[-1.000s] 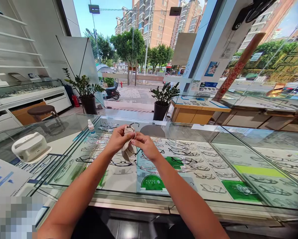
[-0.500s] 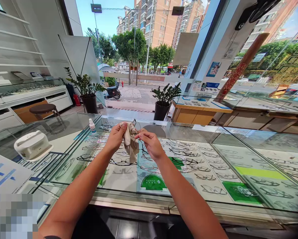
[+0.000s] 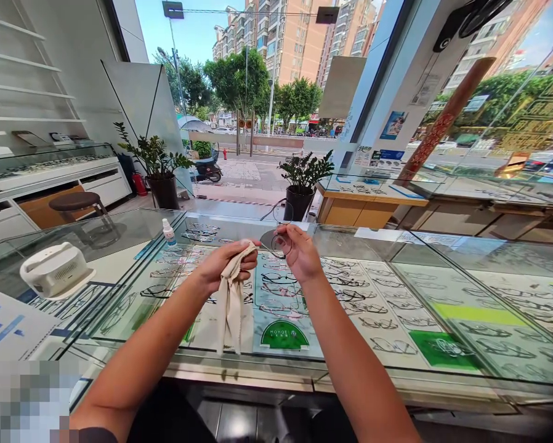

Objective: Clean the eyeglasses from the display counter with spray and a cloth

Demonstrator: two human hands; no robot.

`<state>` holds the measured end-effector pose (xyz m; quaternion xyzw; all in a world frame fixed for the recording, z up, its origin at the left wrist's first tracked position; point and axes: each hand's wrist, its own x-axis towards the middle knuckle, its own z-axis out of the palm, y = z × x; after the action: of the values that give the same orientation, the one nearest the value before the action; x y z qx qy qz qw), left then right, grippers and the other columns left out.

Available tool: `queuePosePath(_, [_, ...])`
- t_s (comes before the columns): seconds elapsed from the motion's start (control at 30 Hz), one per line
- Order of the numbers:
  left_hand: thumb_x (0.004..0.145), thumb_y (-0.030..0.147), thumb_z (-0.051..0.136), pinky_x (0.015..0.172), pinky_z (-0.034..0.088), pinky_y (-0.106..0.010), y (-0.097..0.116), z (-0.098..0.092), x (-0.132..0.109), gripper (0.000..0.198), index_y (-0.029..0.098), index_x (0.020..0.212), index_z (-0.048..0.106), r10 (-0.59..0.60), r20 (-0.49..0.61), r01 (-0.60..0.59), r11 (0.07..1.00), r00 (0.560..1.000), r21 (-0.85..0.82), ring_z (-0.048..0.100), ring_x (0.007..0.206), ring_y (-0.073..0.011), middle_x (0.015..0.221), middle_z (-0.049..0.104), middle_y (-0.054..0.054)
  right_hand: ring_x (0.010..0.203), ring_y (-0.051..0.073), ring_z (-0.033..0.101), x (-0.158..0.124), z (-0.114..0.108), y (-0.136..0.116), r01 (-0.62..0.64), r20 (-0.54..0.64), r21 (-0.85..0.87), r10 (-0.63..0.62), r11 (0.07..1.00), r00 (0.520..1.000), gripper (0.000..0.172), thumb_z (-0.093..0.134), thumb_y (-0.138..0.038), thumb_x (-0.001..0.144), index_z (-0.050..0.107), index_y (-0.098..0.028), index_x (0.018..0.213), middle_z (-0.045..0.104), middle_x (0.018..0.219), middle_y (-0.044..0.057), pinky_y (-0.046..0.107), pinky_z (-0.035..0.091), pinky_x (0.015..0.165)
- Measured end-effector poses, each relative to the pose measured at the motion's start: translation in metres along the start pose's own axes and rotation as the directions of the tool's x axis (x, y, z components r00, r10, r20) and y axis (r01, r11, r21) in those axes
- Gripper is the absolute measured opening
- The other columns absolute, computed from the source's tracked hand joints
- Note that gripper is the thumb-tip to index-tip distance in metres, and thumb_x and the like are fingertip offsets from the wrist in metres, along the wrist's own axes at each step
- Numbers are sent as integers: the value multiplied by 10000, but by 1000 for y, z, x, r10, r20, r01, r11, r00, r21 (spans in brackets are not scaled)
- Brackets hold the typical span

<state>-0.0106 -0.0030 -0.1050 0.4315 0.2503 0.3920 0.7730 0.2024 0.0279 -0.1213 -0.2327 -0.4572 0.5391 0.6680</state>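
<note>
My left hand (image 3: 225, 264) is closed around a beige cleaning cloth (image 3: 230, 301), whose loose end hangs down over the glass counter. To its right, my right hand (image 3: 303, 253) pinches a pair of thin-rimmed eyeglasses (image 3: 284, 211) by the lower lens. The glasses are turned on end, one round rim above the other, raised over the counter. My left fingertips come close to the lower rim; whether they touch it I cannot tell. Beneath both hands, rows of eyeglass frames (image 3: 279, 289) lie inside the glass display case (image 3: 239, 363).
A small white spray bottle (image 3: 169, 232) stands on the counter at the left. Nearer me are a white device (image 3: 57, 271) and a printed sheet (image 3: 13, 320). Under the glass lies a green card (image 3: 284, 335). Potted plants (image 3: 300, 200) stand beyond the counter.
The cloth has come away from the glasses and now hangs lower from my left hand. My right hand has moved right and up with the glasses, which are now on end.
</note>
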Motion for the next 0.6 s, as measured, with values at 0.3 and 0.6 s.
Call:
queuePosePath(0.3, [888,260,635,856,479,-359,-30,-34,33,173,214,1024,732,486,-229,-50,495,844,867,639,885,-239,917,738,-41,921,178,659,4,-9,-5,-17,56,-60,21,998,998,335,907,-551,773,811,-233,817,745,969,50,305,559,811])
queuePosePath(0.6, [1083,320,495,1122,295,-492,-21,-30,23,237,212,1202,669,814,-41,-166,167,580,972,712,1171,-290,1194,824,-123,979,220,720,1,-7,-8,-88,164,-141,111,986,980,370,910,-568,762,742,-238,777,792,928,57,364,562,926])
